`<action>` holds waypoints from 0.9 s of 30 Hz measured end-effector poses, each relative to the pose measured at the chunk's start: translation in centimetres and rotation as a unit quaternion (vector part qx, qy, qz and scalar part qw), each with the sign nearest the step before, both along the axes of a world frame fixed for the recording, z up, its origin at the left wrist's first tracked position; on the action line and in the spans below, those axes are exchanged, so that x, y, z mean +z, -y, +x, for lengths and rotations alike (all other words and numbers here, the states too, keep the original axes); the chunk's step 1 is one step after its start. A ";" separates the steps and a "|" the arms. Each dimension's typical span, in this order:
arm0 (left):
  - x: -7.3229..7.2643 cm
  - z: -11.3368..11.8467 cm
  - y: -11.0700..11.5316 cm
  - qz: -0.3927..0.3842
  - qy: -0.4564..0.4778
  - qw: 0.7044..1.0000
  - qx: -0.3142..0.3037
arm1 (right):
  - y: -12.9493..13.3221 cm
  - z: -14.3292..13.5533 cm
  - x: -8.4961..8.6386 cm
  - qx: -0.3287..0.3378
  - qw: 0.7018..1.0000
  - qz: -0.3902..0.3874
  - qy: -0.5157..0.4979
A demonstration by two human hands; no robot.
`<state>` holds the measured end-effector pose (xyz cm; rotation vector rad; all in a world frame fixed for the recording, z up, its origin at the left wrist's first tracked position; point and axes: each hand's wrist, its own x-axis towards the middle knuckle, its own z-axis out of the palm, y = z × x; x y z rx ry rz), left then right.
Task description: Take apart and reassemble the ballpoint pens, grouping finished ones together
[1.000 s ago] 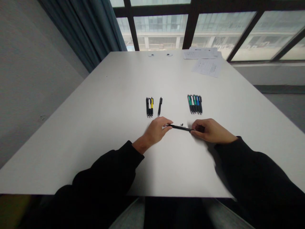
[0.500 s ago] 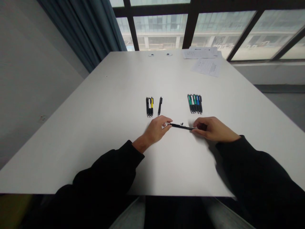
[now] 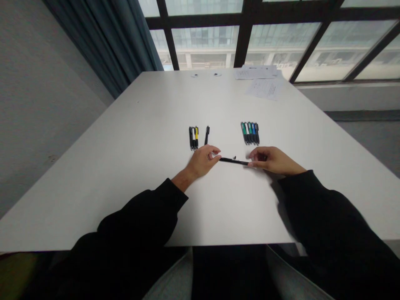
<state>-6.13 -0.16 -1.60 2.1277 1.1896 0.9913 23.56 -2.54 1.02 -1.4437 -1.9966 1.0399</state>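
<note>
A black pen [image 3: 233, 161] lies nearly level across the white table between my two hands. My left hand [image 3: 201, 161] is at its left end, the thumb tip touching or almost touching it and the index finger raised apart. At the right end, my right hand [image 3: 272, 160] has its thumb against the pen, with the other fingers curled loosely above and a gap between. A tiny dark piece [image 3: 235, 157] sits just behind the pen; its kind is too small to tell. Another black pen [image 3: 207, 135] lies beyond my left hand, its lower end hidden.
A row of pens with black, white and yellow barrels [image 3: 193, 138] lies left of centre. Several green, white, blue and black pens [image 3: 250, 133] lie side by side to the right. Paper sheets [image 3: 264, 88] and two small white round items [image 3: 217, 74] are at the table's far edge.
The fingers of both hands have lifted away from their thumbs, loosening around the pen's ends. The view has tilted and shifted slightly; the pen rows remain in place.
</note>
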 end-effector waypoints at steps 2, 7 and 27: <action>0.1 0.0 0.0 -0.004 -0.002 1.000 0.006 | -0.2 -0.1 0.0 0.014 1.000 -0.002 0.006; 0.4 -0.1 0.3 -0.002 -0.009 1.000 -0.016 | 0.1 -0.2 0.4 0.013 0.998 0.037 0.046; 0.8 -0.2 -0.4 -0.272 0.341 0.894 0.105 | 0.9 -0.3 1.5 -0.012 0.996 0.039 -0.079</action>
